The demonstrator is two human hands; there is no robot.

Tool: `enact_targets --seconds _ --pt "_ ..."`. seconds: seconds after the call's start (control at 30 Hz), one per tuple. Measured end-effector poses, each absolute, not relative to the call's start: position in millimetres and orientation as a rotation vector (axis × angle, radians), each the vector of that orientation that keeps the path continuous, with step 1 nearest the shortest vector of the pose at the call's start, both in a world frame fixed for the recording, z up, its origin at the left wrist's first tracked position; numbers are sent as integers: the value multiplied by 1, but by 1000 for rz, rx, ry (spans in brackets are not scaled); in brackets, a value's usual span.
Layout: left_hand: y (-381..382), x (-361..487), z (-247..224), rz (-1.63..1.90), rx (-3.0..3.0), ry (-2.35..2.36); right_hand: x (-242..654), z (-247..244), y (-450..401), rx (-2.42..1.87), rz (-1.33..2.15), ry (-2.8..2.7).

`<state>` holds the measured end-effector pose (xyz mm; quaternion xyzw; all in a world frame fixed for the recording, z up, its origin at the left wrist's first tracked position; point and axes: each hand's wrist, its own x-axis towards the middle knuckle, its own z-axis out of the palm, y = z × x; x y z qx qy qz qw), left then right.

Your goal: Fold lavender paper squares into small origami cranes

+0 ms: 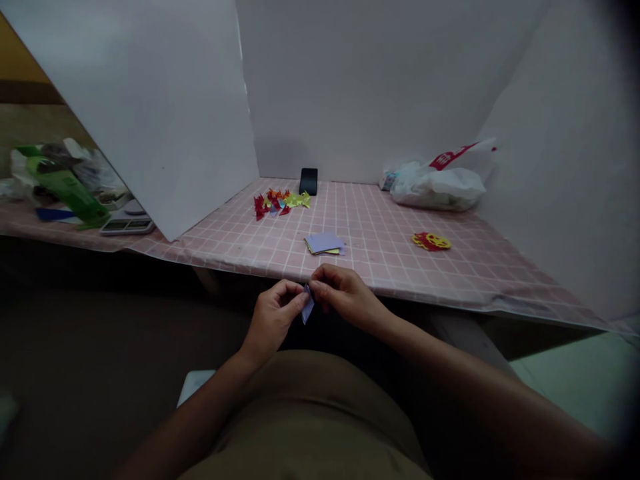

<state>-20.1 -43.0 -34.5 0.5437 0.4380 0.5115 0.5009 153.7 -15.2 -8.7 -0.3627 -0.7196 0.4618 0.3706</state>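
Note:
My left hand (274,315) and my right hand (343,293) meet just below the table's front edge, both pinching a small folded piece of lilac paper (307,308). Its lower tip hangs down between my fingers. On the pink checked tablecloth (380,253) just beyond my hands lies a small stack of paper squares (325,243), lilac on top with yellow under it. Farther back sits a cluster of small folded paper figures (280,201) in red, orange, yellow and green.
A black phone (309,181) stands against the white back panel. White plastic bags (437,183) lie at the back right, a red and yellow cutout (431,241) in front of them. Left of the white side panel are a scale (126,223) and a green packet (67,187).

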Motion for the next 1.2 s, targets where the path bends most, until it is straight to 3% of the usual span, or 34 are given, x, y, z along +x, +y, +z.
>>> enact_targets --seconds 0.37,0.67,0.93,1.2 --pt "-45 -17 -34 1278 1210 963 152 -12 -15 -952 1134 -1860" --pt "-42 -16 -38 1521 1007 983 146 -15 -16 -1035 1382 -1794" --pt "-40 -20 -40 1261 1065 956 148 -15 -17 -970 1359 -1741" --pt "-45 -19 -32 1241 1144 1057 148 -18 -17 -905 1385 -1749"
